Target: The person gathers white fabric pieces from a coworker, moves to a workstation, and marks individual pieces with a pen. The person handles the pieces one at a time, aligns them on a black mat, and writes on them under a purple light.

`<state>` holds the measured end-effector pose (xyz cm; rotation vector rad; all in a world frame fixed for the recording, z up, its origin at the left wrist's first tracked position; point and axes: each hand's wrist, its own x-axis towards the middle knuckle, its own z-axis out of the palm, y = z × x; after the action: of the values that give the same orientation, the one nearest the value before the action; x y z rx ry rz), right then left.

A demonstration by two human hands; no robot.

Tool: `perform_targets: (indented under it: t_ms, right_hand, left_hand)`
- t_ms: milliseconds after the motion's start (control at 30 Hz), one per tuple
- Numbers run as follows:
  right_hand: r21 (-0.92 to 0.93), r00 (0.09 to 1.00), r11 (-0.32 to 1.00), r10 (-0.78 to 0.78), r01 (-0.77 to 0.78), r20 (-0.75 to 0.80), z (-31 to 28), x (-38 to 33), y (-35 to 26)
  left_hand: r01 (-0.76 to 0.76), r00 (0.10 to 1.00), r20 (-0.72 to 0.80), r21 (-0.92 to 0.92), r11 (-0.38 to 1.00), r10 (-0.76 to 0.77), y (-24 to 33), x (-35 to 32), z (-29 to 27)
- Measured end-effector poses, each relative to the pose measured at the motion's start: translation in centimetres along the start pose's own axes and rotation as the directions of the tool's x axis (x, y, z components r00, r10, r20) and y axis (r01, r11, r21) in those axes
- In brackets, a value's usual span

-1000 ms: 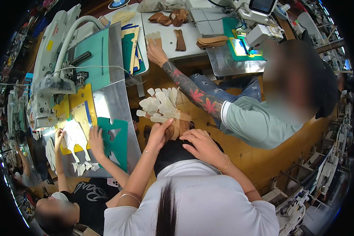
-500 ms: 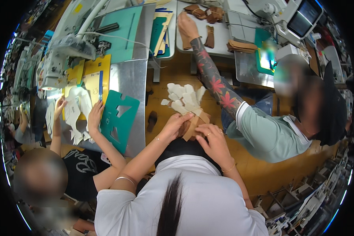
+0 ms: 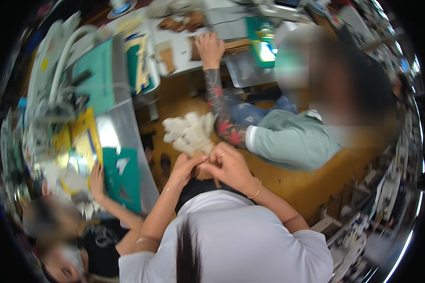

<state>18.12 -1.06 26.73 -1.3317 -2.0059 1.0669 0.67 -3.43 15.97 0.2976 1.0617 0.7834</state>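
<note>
In front of my waist I hold a bundle of leather pieces, their cream sides (image 3: pixel 189 133) fanned out away from me. Brown leather (image 3: pixel 202 155) shows at its near end, between my fingers. My left hand (image 3: pixel 183 170) is closed round the bundle's left side, thumb on top. Close against it, my right hand (image 3: pixel 230 166) pinches the near end with bent fingers. Much of that end is hidden under both hands, and the picture is slightly blurred.
A seated co-worker's tattooed arm (image 3: pixel 216 96) reaches to brown pieces on the white table (image 3: pixel 174 37). At left, another co-worker's hand (image 3: pixel 96 181) rests beside a green template (image 3: pixel 123 177) on a metal-topped table, near a sewing machine (image 3: pixel 49 120).
My view has turned. My right hand has closed in on the bundle's near end, beside my left hand. The tattooed arm's hand has come down onto brown pieces.
</note>
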Motion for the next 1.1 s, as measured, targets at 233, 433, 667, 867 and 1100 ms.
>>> perform_targets:
  t_ms: [233,433,667,867,1100]
  right_hand:
    - [0.139,0.981,0.988,-0.037,0.064,-0.191,-9.1,2.3,-4.1]
    - [0.222,0.984,0.975,0.065,-0.028,-0.164,-8.6,0.9,-2.8]
    - [0.3,0.974,0.928,0.224,-0.223,0.033,-1.3,-1.9,0.8]
    - [0.224,0.974,0.949,0.205,-0.222,0.098,1.0,-2.9,0.8]
    - [0.115,0.965,0.965,0.216,-0.234,0.152,3.8,-3.5,-0.7]
  left_hand:
    - [0.088,0.996,0.016,-0.063,0.994,-0.087,0.1,1.1,-0.2]
    - [0.132,0.99,0.056,-0.067,0.989,-0.128,1.1,2.0,0.2]
    - [0.099,0.994,0.067,-0.109,0.989,-0.092,1.4,1.9,0.7]
    - [0.065,0.993,-0.088,-0.107,0.992,-0.074,-0.3,0.8,-2.0]
    - [0.038,0.993,-0.105,-0.206,0.978,-0.06,-1.6,0.1,-5.3]
